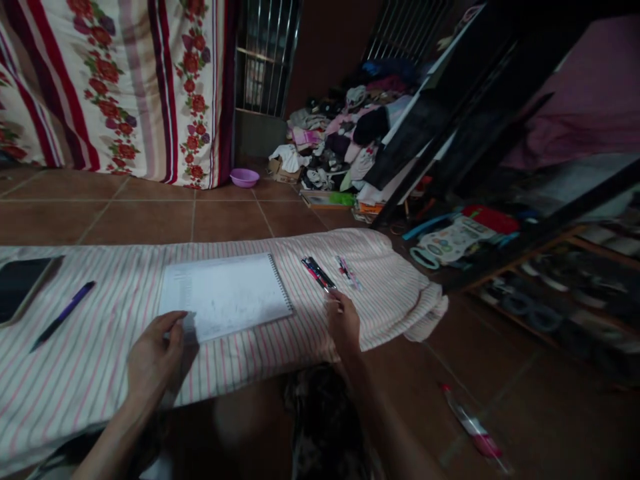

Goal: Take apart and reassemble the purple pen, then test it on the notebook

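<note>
Right hand (343, 325) is sitting right at the pen bundle (319, 272)!
Its curled fingers are meeting the bundle's near end, but whether they're pinching a pen I can't tell; those pens are lying on the striped cloth (240, 360), between the spiral notepad (227, 290) and a second pen cluster (349, 272). The left hand (155, 353) is bending loosely over the notepad's near-left corner, grip unclear. Danger is lurking: a clumsy nudge could scatter the pens, a snagged cloth could shift everything.
</note>
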A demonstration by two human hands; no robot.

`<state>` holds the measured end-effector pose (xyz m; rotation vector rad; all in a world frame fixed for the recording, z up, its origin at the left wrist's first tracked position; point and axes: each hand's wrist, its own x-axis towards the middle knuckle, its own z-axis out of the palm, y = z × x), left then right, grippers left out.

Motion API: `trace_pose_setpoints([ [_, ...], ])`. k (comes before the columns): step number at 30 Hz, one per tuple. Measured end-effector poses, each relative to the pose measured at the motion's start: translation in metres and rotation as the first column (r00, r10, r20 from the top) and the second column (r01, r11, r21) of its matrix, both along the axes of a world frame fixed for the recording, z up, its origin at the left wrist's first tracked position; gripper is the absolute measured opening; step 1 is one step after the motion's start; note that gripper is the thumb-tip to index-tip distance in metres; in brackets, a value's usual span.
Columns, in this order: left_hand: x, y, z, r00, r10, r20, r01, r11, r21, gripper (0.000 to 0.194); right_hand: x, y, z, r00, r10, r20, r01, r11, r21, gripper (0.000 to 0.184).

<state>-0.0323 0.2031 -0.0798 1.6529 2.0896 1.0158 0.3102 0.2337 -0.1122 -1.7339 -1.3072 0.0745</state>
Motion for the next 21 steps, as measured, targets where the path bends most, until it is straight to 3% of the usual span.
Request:
trace_pose_setpoints([
  [3, 0.014, 0.002, 0.000, 0.999, -0.033, -0.030, 0.034, 0.999, 0.029, 0.027, 0.035, 0.007, -0.006, 0.995, -0.052, 0.085, 0.055, 0.998, -0.035, 0.031],
  [6, 0.029, 0.005, -0.004, 0.994, -0.093, -0.049, 0.096, 0.993, 0.072, 0.029, 0.047, 0.016, -0.010, 0.990, -0.014, 0.140, 0.021, 0.999, -0.047, 0.028],
  [14, 0.058, 0.013, -0.010, 0.988, -0.138, -0.065, 0.144, 0.984, 0.105, 0.032, 0.051, 0.047, -0.026, 0.968, 0.021, 0.249, -0.020, 1.000, -0.006, 0.021],
  [21, 0.067, 0.015, -0.008, 0.985, -0.169, -0.047, 0.172, 0.983, 0.058, 0.036, 0.046, 0.068, -0.028, 0.955, 0.088, 0.283, -0.086, 0.996, -0.018, 0.021],
])
